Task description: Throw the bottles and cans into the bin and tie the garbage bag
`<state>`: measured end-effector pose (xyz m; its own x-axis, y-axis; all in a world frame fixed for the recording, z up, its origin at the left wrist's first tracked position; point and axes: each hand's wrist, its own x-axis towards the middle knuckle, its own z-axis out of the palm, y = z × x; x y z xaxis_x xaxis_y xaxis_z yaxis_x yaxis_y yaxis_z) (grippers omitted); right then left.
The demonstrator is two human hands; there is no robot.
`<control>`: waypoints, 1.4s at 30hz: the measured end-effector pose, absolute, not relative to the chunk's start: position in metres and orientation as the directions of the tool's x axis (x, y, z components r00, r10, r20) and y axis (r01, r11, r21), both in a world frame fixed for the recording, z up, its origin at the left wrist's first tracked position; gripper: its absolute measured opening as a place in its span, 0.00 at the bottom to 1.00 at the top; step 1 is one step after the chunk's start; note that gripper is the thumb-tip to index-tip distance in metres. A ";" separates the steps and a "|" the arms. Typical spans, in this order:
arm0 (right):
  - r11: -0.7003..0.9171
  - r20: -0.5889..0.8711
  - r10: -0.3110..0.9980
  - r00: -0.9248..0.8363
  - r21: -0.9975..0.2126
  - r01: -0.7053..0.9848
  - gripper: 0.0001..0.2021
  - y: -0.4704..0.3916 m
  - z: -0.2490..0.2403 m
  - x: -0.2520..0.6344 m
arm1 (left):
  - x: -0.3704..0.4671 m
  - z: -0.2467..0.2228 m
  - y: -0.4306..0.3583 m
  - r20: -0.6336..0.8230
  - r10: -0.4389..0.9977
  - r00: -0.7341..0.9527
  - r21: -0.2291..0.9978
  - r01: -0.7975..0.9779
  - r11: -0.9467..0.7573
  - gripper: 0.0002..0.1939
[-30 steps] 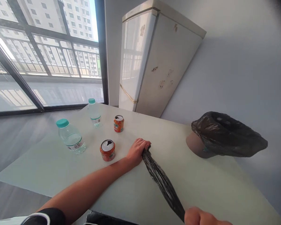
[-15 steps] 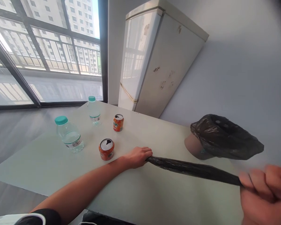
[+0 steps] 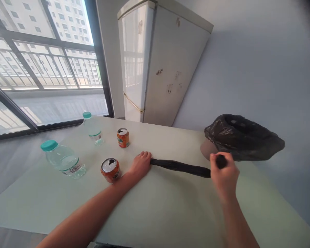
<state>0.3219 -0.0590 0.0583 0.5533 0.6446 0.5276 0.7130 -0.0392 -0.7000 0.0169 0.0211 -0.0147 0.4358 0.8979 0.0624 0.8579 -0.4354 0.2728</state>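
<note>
A twisted black plastic bag (image 3: 182, 167) stretches like a rope between my two hands, just over the table. My left hand (image 3: 142, 163) is closed round its left end, close to the tabletop. Wrapped round the other end is my right hand (image 3: 224, 172), with a dark bit of the bag poking out above the fist. Beside my left forearm stands an orange drink can (image 3: 111, 170), its top opened. Another orange can (image 3: 123, 138), opened too, stands farther back.
Two clear bottles with teal caps, a nearer bottle (image 3: 64, 160) and a farther bottle (image 3: 92, 129), stand at the left of the table (image 3: 170, 213). A bin lined with a black bag (image 3: 240, 141) is at the right by the wall. Behind is a white fridge (image 3: 173, 62).
My right hand has come in to the left, toward my left hand, so the stretch of bag between them is shorter. The view has shifted somewhat; the cans and bottles stand as before.
</note>
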 end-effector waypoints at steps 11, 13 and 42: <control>-0.024 0.124 0.992 0.033 -0.071 0.997 0.06 -0.056 0.071 0.329 | 0.025 -0.008 0.005 0.439 0.734 0.519 0.488 0.548 -0.679 0.09; 0.049 0.038 0.998 -0.049 0.019 0.999 0.07 -0.053 0.077 0.313 | 0.029 -0.005 -0.005 0.511 0.667 0.542 0.508 0.435 -0.743 0.13; 0.361 0.118 0.877 -0.466 -0.802 0.477 0.24 -0.004 -0.017 0.327 | 0.018 -0.002 0.001 0.516 0.786 0.340 0.408 0.709 -0.575 0.11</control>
